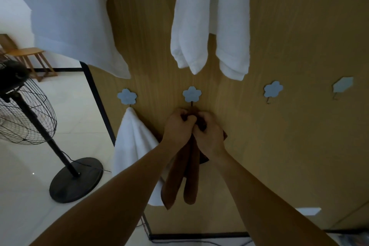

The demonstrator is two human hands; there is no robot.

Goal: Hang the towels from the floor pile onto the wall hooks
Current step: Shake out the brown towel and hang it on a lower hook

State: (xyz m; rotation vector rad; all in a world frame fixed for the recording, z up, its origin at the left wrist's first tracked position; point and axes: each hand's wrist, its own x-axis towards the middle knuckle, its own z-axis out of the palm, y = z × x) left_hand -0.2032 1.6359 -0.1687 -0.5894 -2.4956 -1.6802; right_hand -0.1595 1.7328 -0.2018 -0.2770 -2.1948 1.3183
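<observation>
Of the four pale blue hooks in the lower row on the wall panel, the left flower hook holds a white towel, bunched to a point at the prong and widening as it falls. The middle flower hook has the brown towel gathered right under its dark prong. Both hands are closed tight on that gathered top: the left hand is fisted around the cloth with its fingers curled in, and the right hand grips it just beside, the two touching. The hands cover the prong's tip, so it is not clear whether the cloth is caught on it. Below the hands the brown towel hangs in two soft, rounded folds, partly overlapping the white towel's lower edge. Further right, a third flower hook and a hexagonal hook each show a thin metal prong beneath a flat plate. The panel is tan with fine vertical grain. Higher up hang a broad white towel and a folded white towel, thick and plush with stitched hems; their tops are cut off by the picture's edge. At left stands a black pedestal fan with a wire cage and round base on glossy pale floor tiles, and a wooden stool stands farther off. A pale shape low at right is hard to make out.
</observation>
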